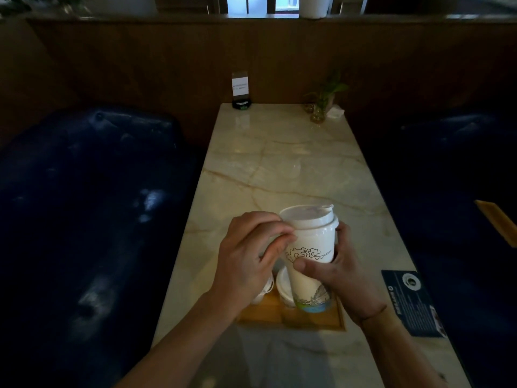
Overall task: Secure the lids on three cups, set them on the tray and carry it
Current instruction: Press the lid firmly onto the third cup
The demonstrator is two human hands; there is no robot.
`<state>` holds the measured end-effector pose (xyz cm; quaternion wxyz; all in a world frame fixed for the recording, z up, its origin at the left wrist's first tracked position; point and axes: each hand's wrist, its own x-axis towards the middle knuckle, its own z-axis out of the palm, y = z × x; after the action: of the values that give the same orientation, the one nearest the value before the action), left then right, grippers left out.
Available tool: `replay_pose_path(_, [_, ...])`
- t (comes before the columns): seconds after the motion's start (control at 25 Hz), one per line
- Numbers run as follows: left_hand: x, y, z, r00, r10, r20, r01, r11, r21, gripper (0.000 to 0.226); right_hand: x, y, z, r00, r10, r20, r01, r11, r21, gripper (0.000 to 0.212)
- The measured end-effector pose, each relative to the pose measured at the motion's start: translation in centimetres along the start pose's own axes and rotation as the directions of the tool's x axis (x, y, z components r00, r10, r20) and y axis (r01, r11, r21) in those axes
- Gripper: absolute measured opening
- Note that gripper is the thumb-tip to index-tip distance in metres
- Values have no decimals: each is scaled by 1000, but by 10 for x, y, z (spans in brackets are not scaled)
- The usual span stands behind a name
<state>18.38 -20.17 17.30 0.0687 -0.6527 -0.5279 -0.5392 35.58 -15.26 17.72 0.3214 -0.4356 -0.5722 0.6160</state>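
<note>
From the head camera, a white paper cup [309, 256] is being held tilted above the wooden tray [307, 320], its lid [307, 217] on top. The right hand [340, 271] is gripping the cup body, thumb across a line-drawn cloud motif. The left hand [246, 261] is pinching at the lid's rim with curled fingers. Two more lidded cups [284, 288] are standing on the tray beneath, one mostly hidden. Writing on the dark card [412, 302] is too blurred to read.
</note>
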Motion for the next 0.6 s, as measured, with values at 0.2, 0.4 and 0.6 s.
replay_pose_path(0.2, [-2, -5, 6, 998, 68, 8, -68, 987, 144, 16, 8, 12, 8, 998, -38, -40, 34, 994, -100, 83])
replay_pose_path(0.4, [-4, 2, 13, 993, 104, 51, -113, 970, 216, 17, 13, 21, 33, 962, -124, -245, 69, 973, -222, 80])
replay_pose_path(0.6, [-4, 0, 10, 997, 68, 35, -73, 988, 138, 17, 3, 18, 29, 959, -97, -267, 68, 991, -114, 77])
